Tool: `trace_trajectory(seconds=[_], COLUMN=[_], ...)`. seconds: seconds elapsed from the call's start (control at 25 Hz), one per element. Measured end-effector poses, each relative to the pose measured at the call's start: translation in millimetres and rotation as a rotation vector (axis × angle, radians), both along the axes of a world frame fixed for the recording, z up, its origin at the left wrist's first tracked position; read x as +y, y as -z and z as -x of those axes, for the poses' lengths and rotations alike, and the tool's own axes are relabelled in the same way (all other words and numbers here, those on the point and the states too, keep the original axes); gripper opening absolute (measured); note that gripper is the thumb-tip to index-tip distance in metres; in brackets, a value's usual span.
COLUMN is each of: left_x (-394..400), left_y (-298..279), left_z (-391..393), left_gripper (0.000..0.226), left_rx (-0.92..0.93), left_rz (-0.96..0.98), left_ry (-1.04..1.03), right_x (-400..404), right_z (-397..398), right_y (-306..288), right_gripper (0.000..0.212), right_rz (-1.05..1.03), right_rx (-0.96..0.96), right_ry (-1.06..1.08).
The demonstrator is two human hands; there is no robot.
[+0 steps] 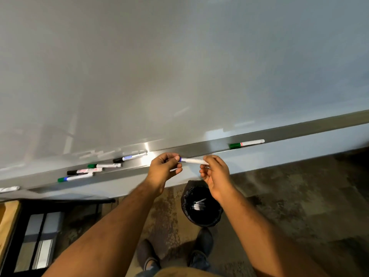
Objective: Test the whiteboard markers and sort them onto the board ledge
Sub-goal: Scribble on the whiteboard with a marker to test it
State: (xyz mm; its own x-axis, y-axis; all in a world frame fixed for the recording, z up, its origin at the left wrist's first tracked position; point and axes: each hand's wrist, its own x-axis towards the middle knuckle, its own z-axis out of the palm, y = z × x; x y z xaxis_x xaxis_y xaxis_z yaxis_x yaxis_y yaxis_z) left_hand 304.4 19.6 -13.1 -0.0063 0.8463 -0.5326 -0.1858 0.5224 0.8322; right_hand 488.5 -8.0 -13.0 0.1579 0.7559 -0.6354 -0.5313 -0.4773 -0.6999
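Observation:
I hold a white marker [192, 161] level in front of the metal board ledge [199, 149]. My left hand [164, 169] pinches its blue-capped end, and my right hand [216, 173] grips the other end of the barrel. Several markers lie on the ledge to the left: a black-capped one [129, 157], a green-capped one [104, 165], another black-capped one [84, 171] and a green-and-blue one [75, 177]. A single green-capped marker [246, 143] lies on the ledge to the right. The whiteboard [179, 66] above them shows no marks.
A black-lined waste bin [201, 206] stands on the floor below my hands, with white markers inside. A dark shelf unit [40, 226] and a wooden surface [8, 216] are at the lower left. My shoes [147, 254] show on the mottled carpet.

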Motion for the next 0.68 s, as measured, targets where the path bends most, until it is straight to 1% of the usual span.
trace_trajectory(seconds=[0.04, 0.12, 0.24, 0.4, 0.6, 0.68], left_x=[-6.1, -15.3, -25.7, -34.2, -30.1, -23.0], left_y=[-2.7, -8.3, -19.4, -46.3, -96.1, -114.6], left_z=[13.9, 39.0, 78.8, 141.8, 242.6, 271.8], left_gripper=[0.007, 0.007, 0.012, 0.021, 0.022, 0.019], left_rx=[-0.027, -0.101, -0.197, -0.275, -0.289, -0.315], left_rz=[0.008, 0.007, -0.042, -0.117, -0.248, -0.301], left_ry=[0.002, 0.009, -0.009, -0.039, -0.021, -0.041], right_x=[-8.2, -17.9, -18.9, -15.9, -15.1, -8.1], right_z=[17.6, 54.0, 104.2, 161.7, 253.2, 282.8], right_y=[-5.0, -14.5, -35.2, -64.9, -109.7, -132.6], right_gripper=[0.008, 0.010, 0.008, 0.009, 0.019, 0.022], right_rz=[-0.001, -0.046, -0.134, -0.252, -0.456, -0.534], right_rx=[0.053, 0.099, 0.070, -0.054, -0.240, -0.315], right_ry=[-0.059, -0.198, -0.331, -0.405, -0.447, -0.460])
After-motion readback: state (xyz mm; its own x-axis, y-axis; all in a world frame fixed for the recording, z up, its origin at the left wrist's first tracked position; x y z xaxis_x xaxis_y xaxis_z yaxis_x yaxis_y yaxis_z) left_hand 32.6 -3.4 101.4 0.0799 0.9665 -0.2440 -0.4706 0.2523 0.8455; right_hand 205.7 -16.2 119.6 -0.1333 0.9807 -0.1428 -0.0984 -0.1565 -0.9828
